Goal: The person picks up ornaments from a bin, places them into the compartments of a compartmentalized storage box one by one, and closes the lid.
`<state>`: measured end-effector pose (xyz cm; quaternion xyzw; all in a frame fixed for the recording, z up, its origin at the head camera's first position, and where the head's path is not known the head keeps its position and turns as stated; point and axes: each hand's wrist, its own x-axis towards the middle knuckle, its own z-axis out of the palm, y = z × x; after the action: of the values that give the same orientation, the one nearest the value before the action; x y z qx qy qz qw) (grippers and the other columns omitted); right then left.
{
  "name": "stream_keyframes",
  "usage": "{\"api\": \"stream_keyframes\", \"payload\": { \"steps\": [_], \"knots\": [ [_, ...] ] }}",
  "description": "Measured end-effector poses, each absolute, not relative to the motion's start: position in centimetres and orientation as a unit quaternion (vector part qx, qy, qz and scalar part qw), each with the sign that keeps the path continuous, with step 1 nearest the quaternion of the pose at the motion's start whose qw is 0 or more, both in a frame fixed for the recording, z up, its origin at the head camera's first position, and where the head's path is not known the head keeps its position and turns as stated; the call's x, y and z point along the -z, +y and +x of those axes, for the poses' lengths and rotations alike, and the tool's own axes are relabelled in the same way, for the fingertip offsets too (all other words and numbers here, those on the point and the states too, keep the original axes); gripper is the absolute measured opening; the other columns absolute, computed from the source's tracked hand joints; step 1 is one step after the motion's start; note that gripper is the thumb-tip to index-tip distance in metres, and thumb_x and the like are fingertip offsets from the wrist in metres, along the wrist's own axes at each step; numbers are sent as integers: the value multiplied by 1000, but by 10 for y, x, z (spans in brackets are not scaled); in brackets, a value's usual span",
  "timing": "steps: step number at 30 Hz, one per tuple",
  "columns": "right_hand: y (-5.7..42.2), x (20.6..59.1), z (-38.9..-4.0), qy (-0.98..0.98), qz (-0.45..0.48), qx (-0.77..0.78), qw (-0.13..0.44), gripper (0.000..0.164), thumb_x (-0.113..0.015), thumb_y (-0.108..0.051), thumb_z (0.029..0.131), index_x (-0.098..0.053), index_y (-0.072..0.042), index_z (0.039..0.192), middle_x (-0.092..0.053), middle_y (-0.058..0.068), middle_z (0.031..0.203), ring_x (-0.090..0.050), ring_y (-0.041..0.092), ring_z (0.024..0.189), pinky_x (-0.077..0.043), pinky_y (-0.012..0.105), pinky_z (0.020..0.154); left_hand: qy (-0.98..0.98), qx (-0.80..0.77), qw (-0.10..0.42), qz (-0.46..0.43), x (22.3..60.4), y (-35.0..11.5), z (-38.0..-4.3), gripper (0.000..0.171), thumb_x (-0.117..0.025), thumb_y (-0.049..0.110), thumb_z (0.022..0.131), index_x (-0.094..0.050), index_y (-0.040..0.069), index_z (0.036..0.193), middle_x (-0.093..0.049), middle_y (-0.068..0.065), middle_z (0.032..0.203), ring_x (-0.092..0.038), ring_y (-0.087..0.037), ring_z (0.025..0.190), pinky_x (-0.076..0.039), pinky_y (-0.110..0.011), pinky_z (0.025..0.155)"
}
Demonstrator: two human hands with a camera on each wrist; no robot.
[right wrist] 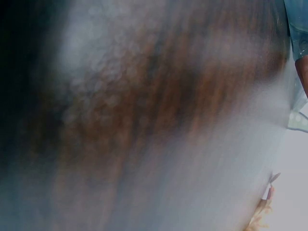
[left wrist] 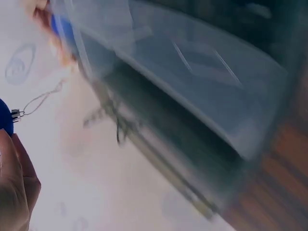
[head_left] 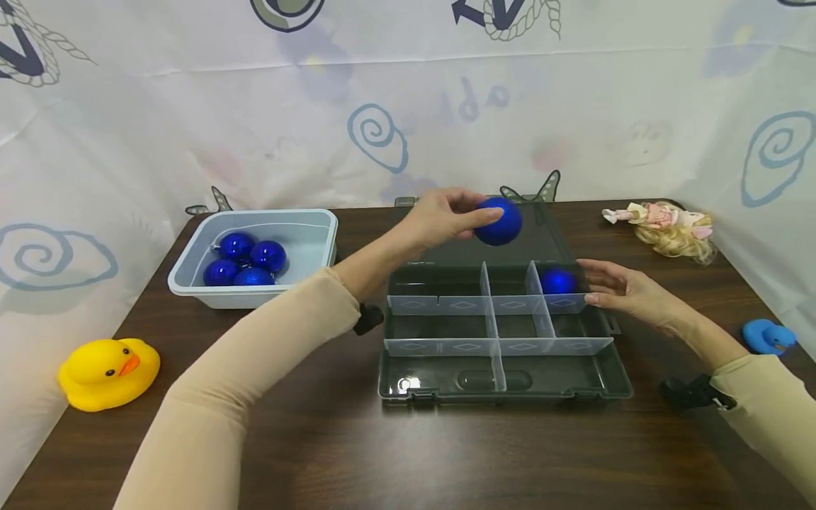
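My left hand (head_left: 440, 216) pinches a matte blue bauble (head_left: 499, 222) above the back of a dark, see-through compartment box (head_left: 440, 382). In the left wrist view, the bauble (left wrist: 5, 118) has a silver cap and a loop of string. Another blue bauble (head_left: 558, 281) sits in the box's back right compartment. Beside that compartment, my right hand (head_left: 627, 290) rests its extended fingers and thumb against the box's right edge. Pale clear dividers (head_left: 440, 347) split the box, and its lid (head_left: 535, 234) lies back behind it. Table fills most of the right wrist view, where fingers barely show.
A light blue tub (head_left: 306, 237) with several blue baubles (head_left: 268, 256) stands at the back left. A yellow duck (head_left: 108, 373) is at the left edge. A doll (head_left: 666, 227) lies at the back right, with a blue duck (head_left: 767, 336) nearer. Patterned cloth (head_left: 408, 92) hangs behind.
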<state>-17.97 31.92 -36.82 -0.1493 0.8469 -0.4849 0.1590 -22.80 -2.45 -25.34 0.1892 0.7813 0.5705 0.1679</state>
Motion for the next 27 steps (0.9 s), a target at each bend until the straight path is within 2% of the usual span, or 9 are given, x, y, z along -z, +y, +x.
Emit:
{"api": "stream_keyframes", "payload": {
  "steps": [9,11,17,27],
  "knots": [
    [314,366,-182,846,-151,484,163,67,-58,-15,94,-21,0,147,-24,28,150,-27,48,133,-43,8,85,817,-510,219,155,289,14,-221,45,-70,33,85,-60,3,117,-62,-9,110,-66,-19,91,-55,-25,75],
    [314,366,-182,846,-150,484,164,67,-58,-15,94,-21,0,147,-24,28,150,-27,48,132,-43,8,84,840,-472,212,163,296,15,-219,46,-71,35,84,-60,4,116,-63,-8,109,-66,-19,90,-55,-25,76],
    [314,364,-181,847,-149,483,161,66,-58,-15,94,-21,0,147,-23,27,150,-27,47,132,-43,7,84,898,-361,155,200,305,19,-214,51,-72,42,81,-61,7,116,-63,-3,114,-57,-15,102,-49,-24,81],
    [317,366,-178,852,-147,477,156,66,-58,-15,94,-22,-1,147,-26,28,149,-29,45,131,-43,8,85,904,-337,164,204,306,19,-214,51,-70,42,83,-60,7,119,-62,-3,115,-57,-15,105,-49,-25,88]
  ]
}}
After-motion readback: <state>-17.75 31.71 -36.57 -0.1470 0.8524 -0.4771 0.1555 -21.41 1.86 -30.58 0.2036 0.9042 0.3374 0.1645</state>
